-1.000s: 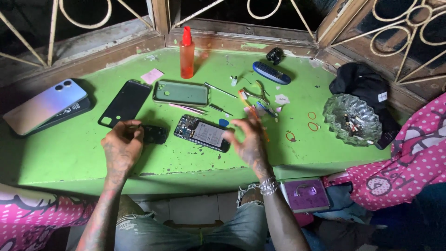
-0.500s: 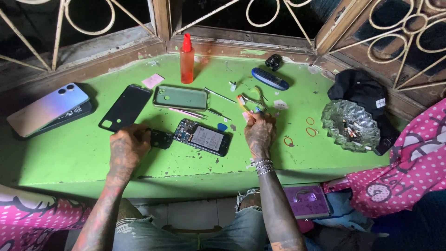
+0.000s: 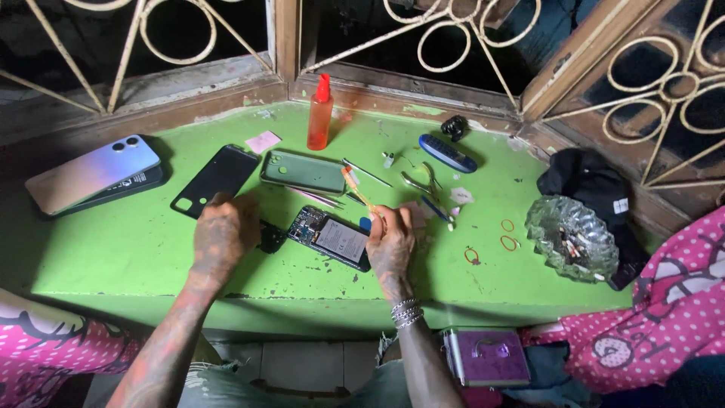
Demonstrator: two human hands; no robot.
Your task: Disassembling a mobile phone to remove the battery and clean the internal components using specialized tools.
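Observation:
An opened phone with its back removed lies on the green table, its circuit board and battery showing. My right hand sits at the phone's right end and holds a thin orange-handled screwdriver, slanting up to the left. My left hand rests just left of the phone, fingers curled over a small dark part; what it grips is hidden.
A black back cover, a green phone case, an orange squeeze bottle and tweezers lie behind. A stacked phone sits far left. A glass ashtray, rubber bands, a blue tool and black cloth are right.
My right hand reached out to the tools at the right, picked up the orange-handled screwdriver and came back to the opened phone. My left hand stayed by the phone's left end.

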